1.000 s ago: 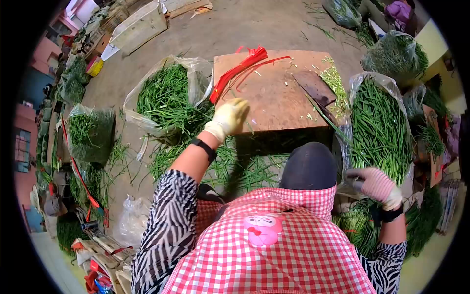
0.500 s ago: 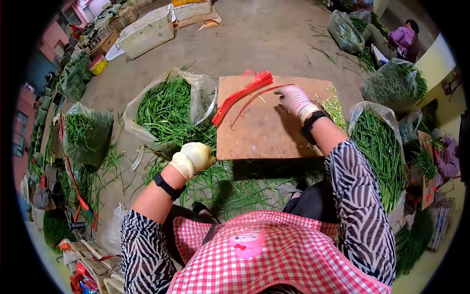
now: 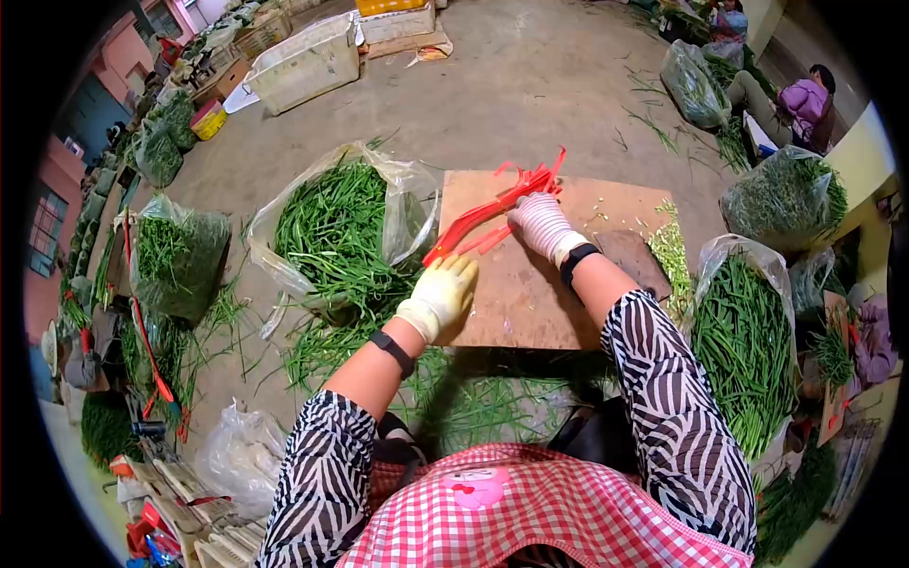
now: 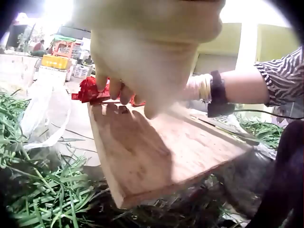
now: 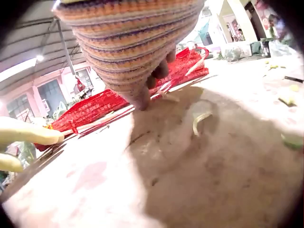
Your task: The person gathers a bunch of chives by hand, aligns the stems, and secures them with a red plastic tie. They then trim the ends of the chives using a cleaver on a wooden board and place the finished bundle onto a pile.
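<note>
A bundle of red plastic strips [image 3: 473,221] lies across the back left of the wooden board [image 3: 530,308]. At its far part is my right hand [image 3: 544,225] in a striped glove, pinching some strips; in the right wrist view the fingertips [image 5: 142,100] point down at the red bundle [image 5: 90,111]. My left hand [image 3: 440,295], in a pale yellow glove, is over the board's left edge by the bundle's near end, fingers extended. The left wrist view has this hand [image 4: 142,61] above the board [image 4: 161,152], partly hiding the red strips [image 4: 90,90].
A dark flat blade-like piece [image 3: 632,260] and chopped green-white bits [image 3: 670,260] lie on the board's right. Bags of green stalks stand left [image 3: 331,222] and right [image 3: 743,350]. Loose stalks [image 3: 473,407] cover the floor before the board. A white crate [image 3: 308,66] stands farther back.
My right hand has moved left from the board's back middle onto the red strips, which are more spread. My left hand has come up and right to the bundle's near end. The head view has shifted.
</note>
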{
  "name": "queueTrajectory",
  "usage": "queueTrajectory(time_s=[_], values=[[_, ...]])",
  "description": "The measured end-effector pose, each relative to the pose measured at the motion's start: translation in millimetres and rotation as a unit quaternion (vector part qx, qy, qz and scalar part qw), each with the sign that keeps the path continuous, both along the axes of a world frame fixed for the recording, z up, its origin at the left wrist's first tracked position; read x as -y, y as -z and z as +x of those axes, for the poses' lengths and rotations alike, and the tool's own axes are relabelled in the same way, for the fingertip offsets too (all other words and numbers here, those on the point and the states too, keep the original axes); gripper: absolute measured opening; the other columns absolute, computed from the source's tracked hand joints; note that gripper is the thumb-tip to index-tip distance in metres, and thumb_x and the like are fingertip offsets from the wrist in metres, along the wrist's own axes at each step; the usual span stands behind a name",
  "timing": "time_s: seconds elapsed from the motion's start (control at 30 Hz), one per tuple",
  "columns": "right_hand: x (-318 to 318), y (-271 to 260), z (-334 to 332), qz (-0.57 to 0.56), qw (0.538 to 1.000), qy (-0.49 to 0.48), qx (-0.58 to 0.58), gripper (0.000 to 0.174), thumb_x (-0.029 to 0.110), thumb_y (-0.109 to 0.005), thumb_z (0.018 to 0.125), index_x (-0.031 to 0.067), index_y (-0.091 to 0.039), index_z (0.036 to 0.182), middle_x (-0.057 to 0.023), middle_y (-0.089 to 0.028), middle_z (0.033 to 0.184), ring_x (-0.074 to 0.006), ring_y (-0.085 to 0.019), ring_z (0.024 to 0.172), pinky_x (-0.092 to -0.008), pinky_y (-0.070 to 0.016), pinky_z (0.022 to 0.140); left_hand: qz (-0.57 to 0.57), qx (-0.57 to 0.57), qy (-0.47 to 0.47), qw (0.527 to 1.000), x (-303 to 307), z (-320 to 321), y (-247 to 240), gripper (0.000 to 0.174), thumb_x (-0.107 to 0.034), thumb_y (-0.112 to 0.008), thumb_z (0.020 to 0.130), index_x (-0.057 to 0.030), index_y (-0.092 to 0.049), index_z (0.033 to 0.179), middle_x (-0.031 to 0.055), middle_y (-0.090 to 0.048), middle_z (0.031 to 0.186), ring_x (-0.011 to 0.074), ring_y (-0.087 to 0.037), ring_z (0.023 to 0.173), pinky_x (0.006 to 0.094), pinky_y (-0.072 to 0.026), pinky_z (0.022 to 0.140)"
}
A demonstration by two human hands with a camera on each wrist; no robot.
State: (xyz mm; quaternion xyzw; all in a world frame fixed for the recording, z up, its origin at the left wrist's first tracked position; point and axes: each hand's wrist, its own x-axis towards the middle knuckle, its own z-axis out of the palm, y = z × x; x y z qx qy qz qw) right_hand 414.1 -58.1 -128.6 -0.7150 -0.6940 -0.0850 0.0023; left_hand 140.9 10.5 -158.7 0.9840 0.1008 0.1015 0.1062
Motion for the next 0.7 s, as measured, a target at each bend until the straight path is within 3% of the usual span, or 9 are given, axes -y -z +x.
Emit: queueTrajectory(time_s=[0.1, 0.23, 0.27, 0.37, 0.4, 0.5, 0.63, 0.67, 0.7], values=[[5.2, 5.1, 6.0, -0.027, 1.000, 0.004, 0.015, 0.015, 0.012, -0.067, 0.082, 0.0059, -0.079, 0.089, -0.0185, -0.074, 0.095, -0.0360, -0.073, 0.091, -0.0478, -0.0583, 0.080, 0.054, -0.004, -0.012, 0.998, -7.1, 1.8, 12.6, 0.043, -0.018, -0.065, 0.090, -0.0025, -0.062, 0.131, 0.0184, -0.066, 0.133, 0.0366, -0.058, 0.130, 0.0480, -0.0433, 0.113], [13.8, 15.5, 3.2, -0.027, 0.995, -0.005, 0.098, 0.014, 0.012, -0.067, 0.080, 0.0034, -0.077, 0.084, -0.0173, -0.073, 0.086, -0.0360, -0.071, 0.084, -0.0473, -0.0577, 0.076, 0.003, -0.021, -0.037, 0.999, 1.7, 9.1, 14.6, 0.038, -0.017, -0.065, 0.089, -0.0043, -0.064, 0.125, 0.0174, -0.066, 0.127, 0.0356, -0.058, 0.127, 0.0482, -0.0465, 0.108], [18.4, 15.1, 1.2, -0.040, 0.994, -0.029, 0.099, 0.014, 0.012, -0.065, 0.081, 0.0038, -0.077, 0.084, -0.0173, -0.073, 0.086, -0.0353, -0.072, 0.082, -0.0462, -0.0582, 0.075, 0.049, 0.041, -0.029, 0.998, 3.5, 8.3, 15.5, 0.033, -0.016, -0.064, 0.090, -0.0043, -0.065, 0.121, 0.0170, -0.070, 0.115, 0.0354, -0.065, 0.113, 0.0466, -0.0521, 0.098], [34.6, 8.7, -7.3, -0.063, 0.992, -0.050, 0.096, 0.016, 0.013, -0.065, 0.083, 0.0043, -0.078, 0.087, -0.0169, -0.073, 0.088, -0.0346, -0.072, 0.083, -0.0459, -0.0585, 0.075, -0.018, -0.018, -0.040, 0.999, 10.6, 11.5, -1.1, 0.029, -0.016, -0.063, 0.091, -0.0041, -0.066, 0.118, 0.0166, -0.072, 0.103, 0.0356, -0.069, 0.096, 0.0448, -0.0559, 0.086], [37.8, 7.9, -7.9, -0.057, 0.994, -0.041, 0.089, 0.016, 0.014, -0.064, 0.083, 0.0048, -0.077, 0.087, -0.0157, -0.073, 0.087, -0.0342, -0.073, 0.084, -0.0455, -0.0586, 0.075, -0.014, 0.026, -0.038, 0.999, 15.4, 16.2, -6.7, 0.028, -0.016, -0.064, 0.092, -0.0042, -0.068, 0.117, 0.0162, -0.072, 0.093, 0.0362, -0.069, 0.085, 0.0448, -0.0565, 0.078], [47.7, 2.2, -9.6, -0.032, 0.996, -0.031, 0.073, 0.015, 0.015, -0.065, 0.083, 0.0061, -0.077, 0.085, -0.0150, -0.073, 0.084, -0.0341, -0.073, 0.083, -0.0461, -0.0585, 0.074, -0.053, 0.090, -0.018, 0.994, 30.9, 21.6, -32.5, 0.025, -0.013, -0.065, 0.091, -0.0048, -0.069, 0.115, 0.0166, -0.072, 0.096, 0.0362, -0.069, 0.088, 0.0459, -0.0557, 0.079], [63.6, -11.9, -53.8, -0.132, 0.989, -0.022, 0.064, 0.018, 0.019, -0.064, 0.086, 0.0070, -0.077, 0.090, -0.0168, -0.074, 0.089, -0.0332, -0.073, 0.083, -0.0472, -0.0560, 0.074, -0.102, 0.254, -0.009, 0.962, 49.4, 35.8, -45.2, 0.034, -0.006, -0.064, 0.093, -0.0037, -0.067, 0.127, 0.0186, -0.072, 0.113, 0.0376, -0.070, 0.104, 0.0444, -0.0563, 0.092], [64.9, 5.4, -61.2, -0.086, 0.996, -0.013, 0.030, 0.019, 0.019, -0.063, 0.087, 0.0074, -0.076, 0.094, -0.0158, -0.075, 0.090, -0.0328, -0.073, 0.083, -0.0472, -0.0553, 0.074, -0.142, 0.253, 0.020, 0.957, 53.5, 38.6, -40.0, 0.046, -0.008, -0.061, 0.097, -0.0040, -0.058, 0.143, 0.0222, -0.067, 0.129, 0.0402, -0.065, 0.119, 0.0439, -0.0519, 0.104], [66.8, 26.7, -67.6, -0.041, 0.999, -0.002, -0.006, 0.020, 0.020, -0.062, 0.089, 0.0078, -0.076, 0.097, -0.0147, -0.075, 0.090, -0.0324, -0.073, 0.084, -0.0471, -0.0546, 0.074, -0.167, 0.238, 0.019, 0.957, 58.0, 41.5, -25.9, 0.049, -0.010, -0.061, 0.099, -0.0038, -0.053, 0.147, 0.0238, -0.064, 0.134, 0.0410, -0.063, 0.123, 0.0441, -0.0500, 0.107]])
